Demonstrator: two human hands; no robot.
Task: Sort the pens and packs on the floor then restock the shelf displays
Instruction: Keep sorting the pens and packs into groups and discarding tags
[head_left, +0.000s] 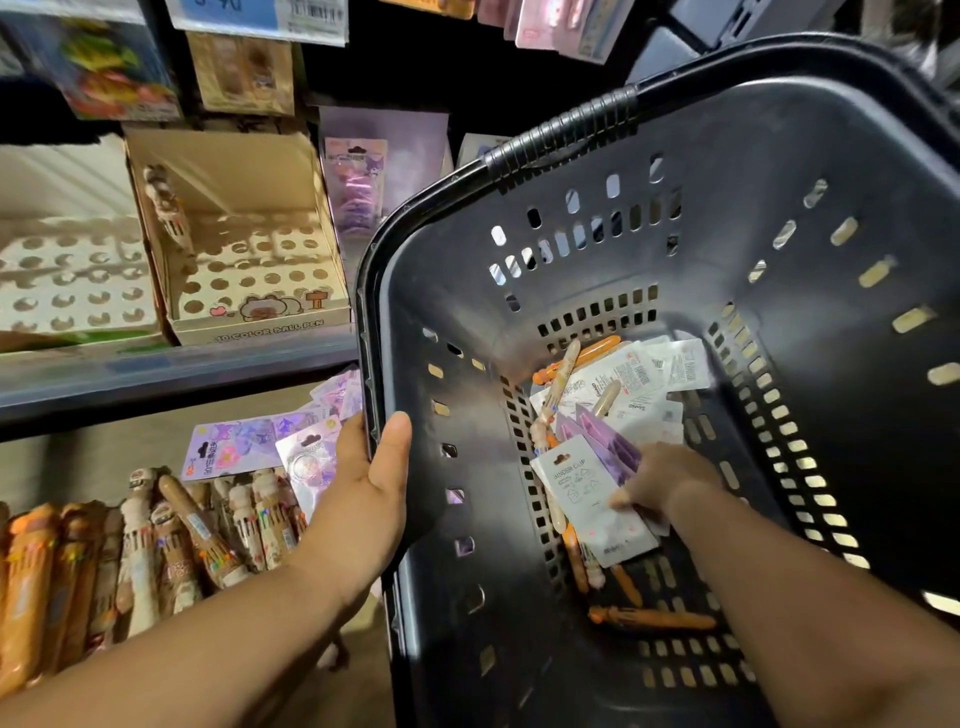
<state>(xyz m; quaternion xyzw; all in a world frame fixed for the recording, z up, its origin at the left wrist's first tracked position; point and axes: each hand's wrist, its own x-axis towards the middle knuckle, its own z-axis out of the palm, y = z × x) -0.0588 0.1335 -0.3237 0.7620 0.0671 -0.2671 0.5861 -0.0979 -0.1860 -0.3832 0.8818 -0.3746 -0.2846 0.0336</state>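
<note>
The white flat pack (587, 493) marked as binder clips lies in the lower right centre of the frame, at the bottom of the black perforated plastic basket (519, 156). Your right hand (670, 480) pinches it together with some purple card packs (602, 441) fanned just above it. Around and under them lie orange and beige plastic pens (654, 618) and more white packs.

The danger I see is the loose fan. You hold several slippery packs in one pinch, so one can slide out when you lift. A pen lying under the pack can also be dragged up with it and fall. The basket appears tilted and only your left hand (374, 483) holds it, so a hard pull can turn it and throw the contents on the sorted row of pens (171, 530) at the lower left, beside the floor packs (244, 441).

Your right forearm reaches in from the lower right, wrist bent down, with the thumb on the pack face. The other fingers are partly hidden. Your left hand clamps the near rim at centre left, thumb inside and fingers outside. The cardboard display box with round holes (244, 260) stands at the upper left on the grey shelf (156, 374), nearly without pens.
</note>
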